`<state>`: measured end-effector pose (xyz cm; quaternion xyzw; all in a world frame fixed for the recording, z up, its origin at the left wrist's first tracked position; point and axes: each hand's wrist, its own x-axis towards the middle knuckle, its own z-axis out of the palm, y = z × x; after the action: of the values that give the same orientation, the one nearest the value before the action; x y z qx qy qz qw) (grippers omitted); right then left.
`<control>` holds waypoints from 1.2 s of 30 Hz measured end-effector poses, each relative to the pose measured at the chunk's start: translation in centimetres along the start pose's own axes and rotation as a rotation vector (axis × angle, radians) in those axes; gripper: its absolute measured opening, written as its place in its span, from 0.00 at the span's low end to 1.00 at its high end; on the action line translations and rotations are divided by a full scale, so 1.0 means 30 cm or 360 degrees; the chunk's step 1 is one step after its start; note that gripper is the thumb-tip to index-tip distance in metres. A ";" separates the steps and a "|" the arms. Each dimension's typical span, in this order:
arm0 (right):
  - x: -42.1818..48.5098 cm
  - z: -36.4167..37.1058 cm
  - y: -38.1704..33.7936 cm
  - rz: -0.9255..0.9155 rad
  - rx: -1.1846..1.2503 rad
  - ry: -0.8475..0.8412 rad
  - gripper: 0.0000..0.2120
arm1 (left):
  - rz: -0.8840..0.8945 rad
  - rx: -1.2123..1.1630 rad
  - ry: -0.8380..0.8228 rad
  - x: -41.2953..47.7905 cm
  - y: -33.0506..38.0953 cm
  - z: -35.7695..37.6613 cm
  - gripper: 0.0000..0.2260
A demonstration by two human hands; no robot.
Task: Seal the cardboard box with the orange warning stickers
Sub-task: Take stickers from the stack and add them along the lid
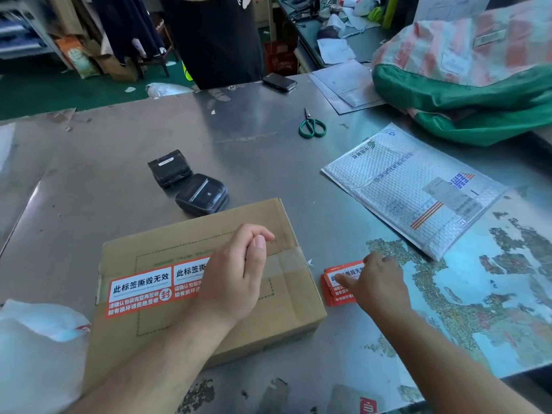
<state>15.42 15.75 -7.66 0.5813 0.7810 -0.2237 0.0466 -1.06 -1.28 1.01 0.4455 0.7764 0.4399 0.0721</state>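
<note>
A flat cardboard box [227, 321] lies on the steel table [119, 162] right in front of me, its top seam taped. Two orange warning stickers run side by side along that seam. One sticker [140, 289] is fully visible; the second sticker [191, 274] is partly hidden under my left hand [236, 276]. That hand hovers over the box top with fingers loosely curled and holds nothing. Just right of the box, a small stack of orange stickers [334, 294] sits on the table. My right hand [376, 282] pinches it, thumb laid across the top and fingers bent at its far edge.
Two black label printers [170, 168] [203, 194] sit just behind the box. Green scissors [312, 125] and a bubble mailer [412, 186] lie to the right, with a big green-and-pink sack [478, 85] beyond. A person in black [215, 40] stands at the far edge near a phone [279, 82]. White wrapping [35, 339] is at near left.
</note>
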 end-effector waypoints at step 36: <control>0.059 0.003 0.072 0.0130 0.0344 -0.0003 0.08 | 0.0013 -0.0040 -0.0024 -0.007 -0.003 -0.001 0.13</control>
<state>16.84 17.76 -8.97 0.6141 0.7278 -0.3052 -0.0065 -1.01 -1.48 0.90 0.4510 0.7685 0.4465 0.0815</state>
